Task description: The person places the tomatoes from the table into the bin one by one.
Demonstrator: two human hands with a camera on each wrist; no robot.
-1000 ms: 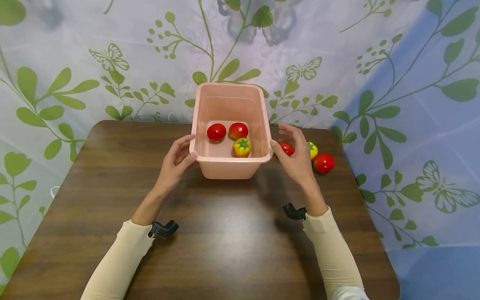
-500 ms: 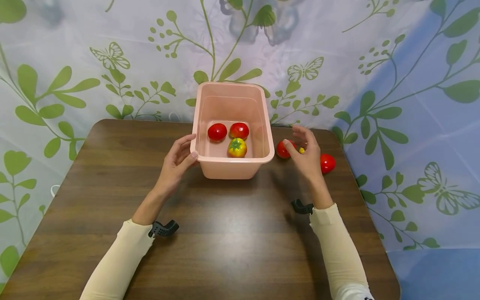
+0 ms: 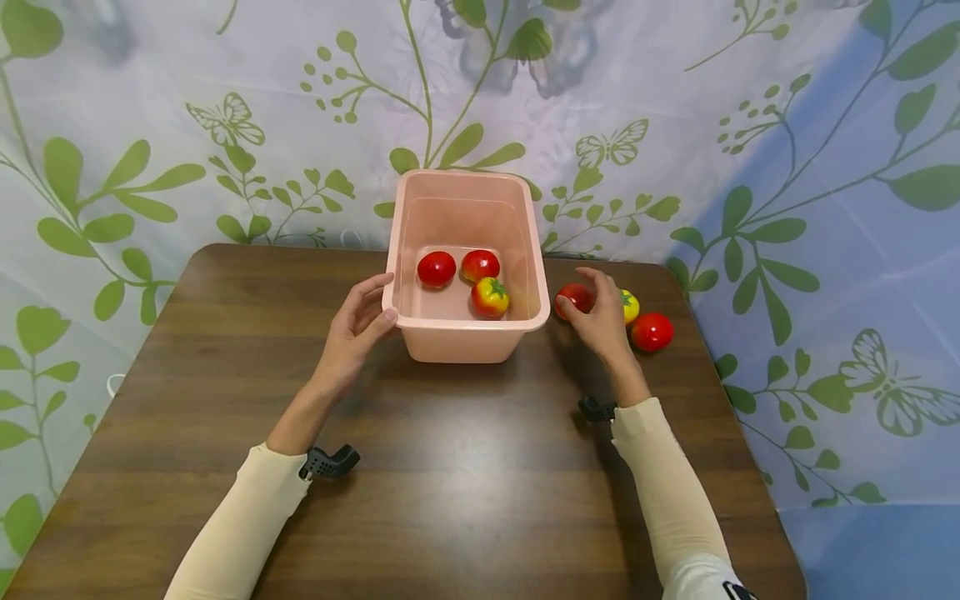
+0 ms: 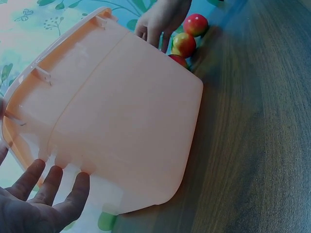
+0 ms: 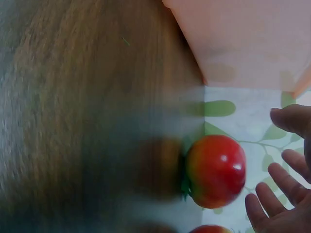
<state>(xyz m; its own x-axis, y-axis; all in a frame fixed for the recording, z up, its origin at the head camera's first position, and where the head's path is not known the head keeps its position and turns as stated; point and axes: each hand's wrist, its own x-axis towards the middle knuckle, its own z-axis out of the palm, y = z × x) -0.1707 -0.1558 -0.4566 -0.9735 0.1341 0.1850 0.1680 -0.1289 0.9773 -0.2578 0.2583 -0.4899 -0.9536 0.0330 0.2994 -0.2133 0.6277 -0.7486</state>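
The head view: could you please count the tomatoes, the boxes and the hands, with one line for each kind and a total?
Tomatoes: 6 (3 inside the box, 3 on the table)
Box: 1
Left hand and right hand: 2
Total: 9

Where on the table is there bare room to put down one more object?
Bare room: on the table, in front of the pink bin and between the two sleeves; also from the left hand to the table's left edge. Crowded: right of the bin, where three fruits lie close together by the right hand.
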